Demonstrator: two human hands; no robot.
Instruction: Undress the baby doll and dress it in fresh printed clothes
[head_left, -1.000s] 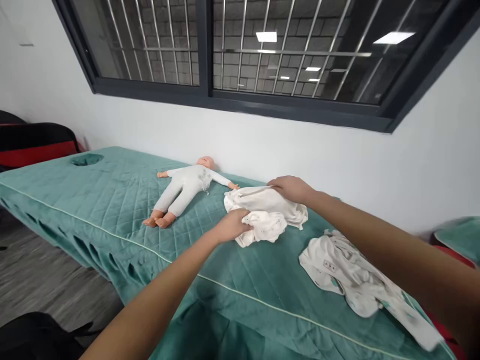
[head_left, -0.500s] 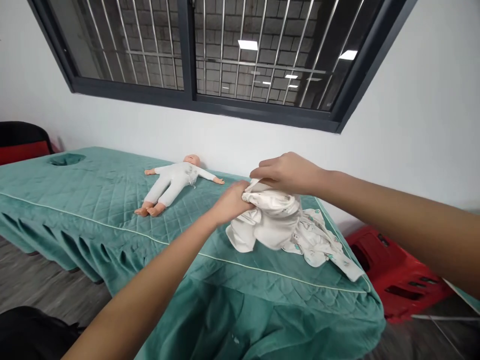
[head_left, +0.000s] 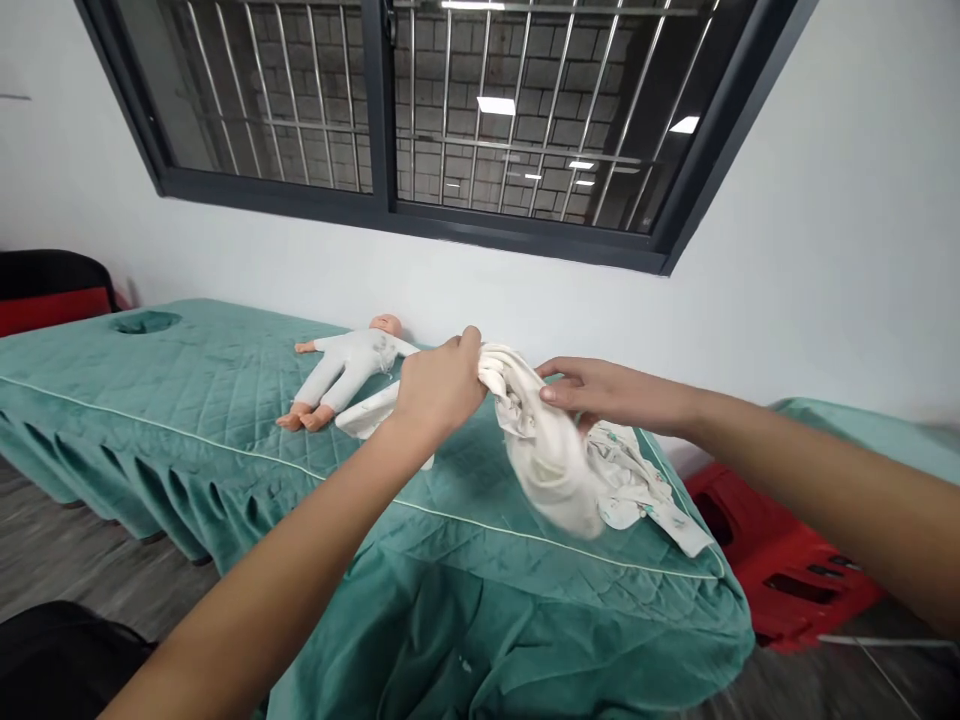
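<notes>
My left hand (head_left: 444,385) is closed around a bunched white baby garment (head_left: 551,470), holding it above the bed. Part of the cloth sticks out on the far side of that hand, and the rest hangs down to the right, blurred at its lower end. At the garment's upper right edge, my right hand (head_left: 589,392) has its thumb and curled fingers on the fabric; some fingertips are hidden. Under and beside the hanging cloth lies a second white garment with a small print (head_left: 637,480). A baby doll in a white suit (head_left: 345,360) lies on its back farther left.
A green quilted cover (head_left: 195,385) with a face hole (head_left: 146,322) drapes the bed. Behind it are a white wall and a barred window (head_left: 390,120). Red plastic chairs (head_left: 795,570) stand off the right end; a black and red chair (head_left: 52,290) is at far left.
My left hand has turned over and risen slightly with the garment, which now hangs more loosely to the right. My right hand has moved lower, along the cloth.
</notes>
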